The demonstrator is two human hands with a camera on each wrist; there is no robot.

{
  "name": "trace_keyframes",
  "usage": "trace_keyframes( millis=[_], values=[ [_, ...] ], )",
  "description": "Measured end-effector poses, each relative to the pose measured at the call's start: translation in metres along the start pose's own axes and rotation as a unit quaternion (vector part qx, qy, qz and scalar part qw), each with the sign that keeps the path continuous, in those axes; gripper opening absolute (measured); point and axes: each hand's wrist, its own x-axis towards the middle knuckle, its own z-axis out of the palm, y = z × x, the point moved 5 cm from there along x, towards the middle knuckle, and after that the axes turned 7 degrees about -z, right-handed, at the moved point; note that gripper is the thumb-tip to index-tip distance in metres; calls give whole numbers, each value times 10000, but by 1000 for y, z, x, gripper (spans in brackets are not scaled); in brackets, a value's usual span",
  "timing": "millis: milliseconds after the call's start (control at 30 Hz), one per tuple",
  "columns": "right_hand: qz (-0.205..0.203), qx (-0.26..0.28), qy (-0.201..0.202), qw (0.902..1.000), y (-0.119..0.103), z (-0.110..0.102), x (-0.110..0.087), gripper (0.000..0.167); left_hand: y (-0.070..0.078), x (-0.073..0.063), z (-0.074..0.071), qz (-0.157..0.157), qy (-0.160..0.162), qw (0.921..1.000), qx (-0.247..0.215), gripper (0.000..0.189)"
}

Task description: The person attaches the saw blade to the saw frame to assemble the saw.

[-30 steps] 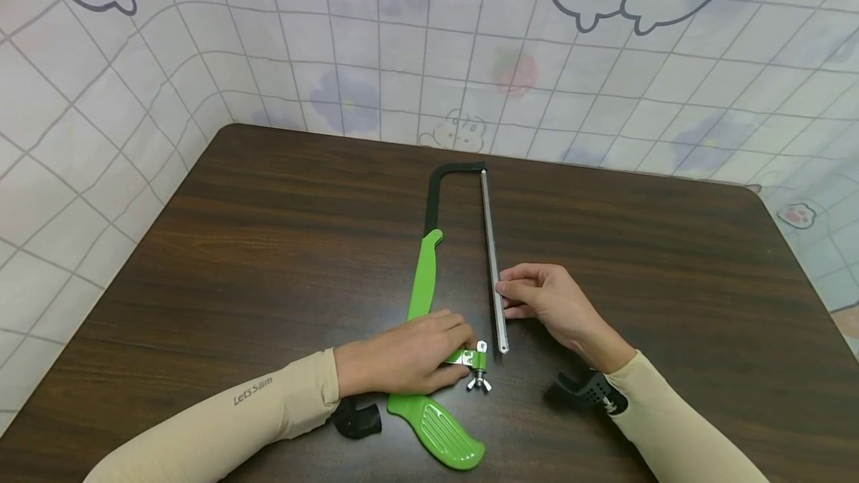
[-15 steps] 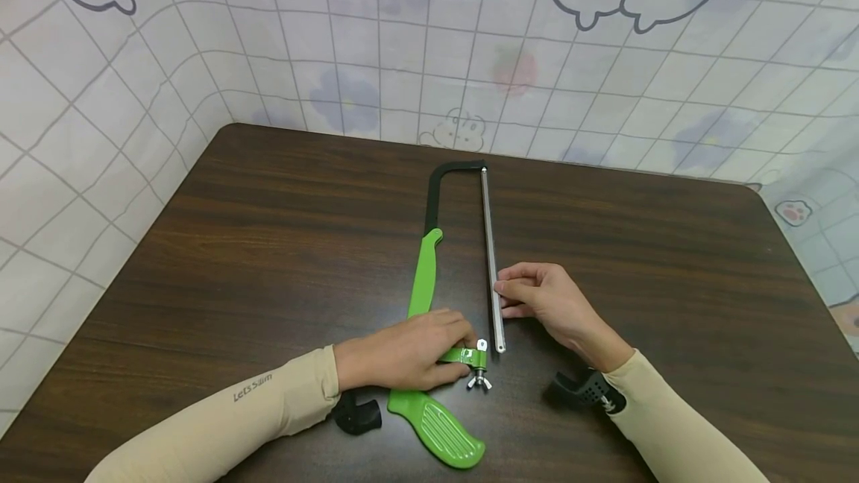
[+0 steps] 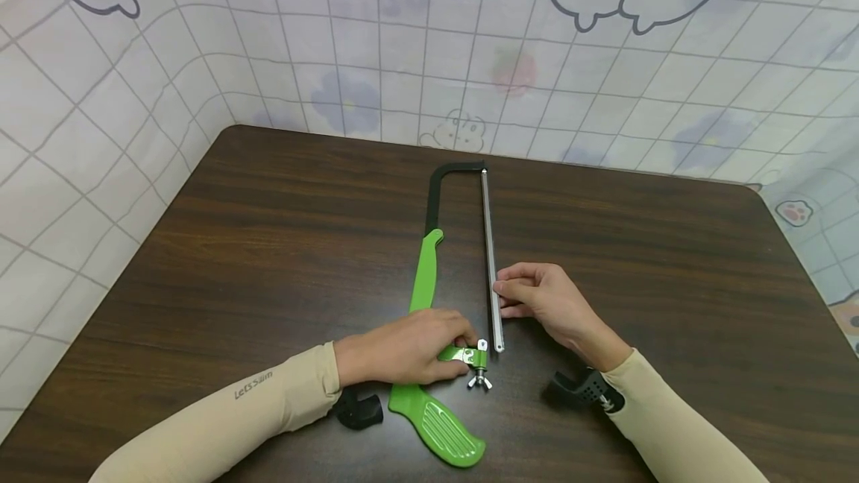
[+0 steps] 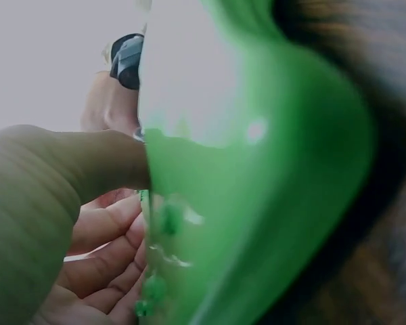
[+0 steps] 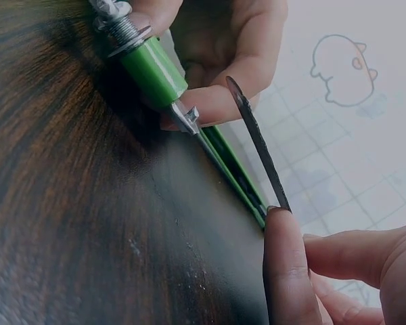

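A hacksaw frame [image 3: 422,270] lies on the dark wooden table, its green handle [image 3: 446,431] toward me and its black bow [image 3: 435,196] away. My left hand [image 3: 416,349] grips the green frame just above the handle and hides part of it. Beside its fingertips, a silver blade holder [image 3: 482,346] with a wing nut [image 3: 479,380] sticks out rightward. My right hand [image 3: 546,300] pinches the saw blade [image 3: 490,237] between thumb and fingers. The blade's far end meets the bow's tip; its near end is loose, just right of the holder. In the right wrist view, the blade [image 5: 260,145] stands apart from the holder [image 5: 186,118].
A black wrist strap [image 3: 587,387] is on my right wrist, and a black device [image 3: 359,412] shows under my left wrist. The table [image 3: 268,244] meets a white, grid-patterned cloth [image 3: 376,43] at its back and left edges.
The near end of the saw blade has shifted slightly left, toward the holder, with my right fingers. My left hand stays on the frame.
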Motion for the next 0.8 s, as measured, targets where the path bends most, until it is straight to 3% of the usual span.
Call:
trace_keyframes(
  millis=[800],
  values=[
    [61, 107, 8, 9999, -1, 3, 2, 33, -1, 3, -9, 165, 64, 9986, -506, 26]
  ],
)
